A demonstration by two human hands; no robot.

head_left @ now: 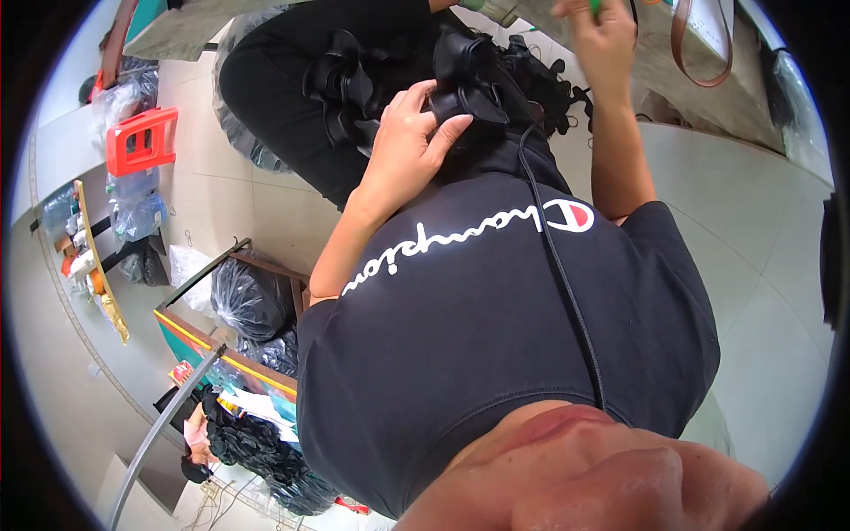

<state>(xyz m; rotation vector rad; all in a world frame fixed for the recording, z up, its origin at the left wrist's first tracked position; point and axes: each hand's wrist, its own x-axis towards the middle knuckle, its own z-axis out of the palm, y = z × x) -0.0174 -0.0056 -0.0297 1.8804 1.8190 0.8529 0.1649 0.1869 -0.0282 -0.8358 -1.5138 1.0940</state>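
Observation:
Black, glossy, curved pieces (341, 84) lie heaped across my lap. My left hand (412, 133) rests among them, its thumb and fingers closed around one black curved piece (474, 102); the fingertips are partly hidden behind it. At the top edge, my right hand (606, 44) is raised beside a grey work table (651, 80). Its fingers pinch a small green object (594, 5), mostly cut off by the frame, so its kind does not show. Between the two arms, a string of small dark pieces (549, 93) hangs toward the floor.
A black cable (553, 257) runs down my shirt. On the table is a brown strap loop (704, 75). To the left are a red plastic stool (142, 142) and a metal-framed cart (226, 354) with black bags (252, 296). Another person (197, 442) is at lower left, near a dark pile.

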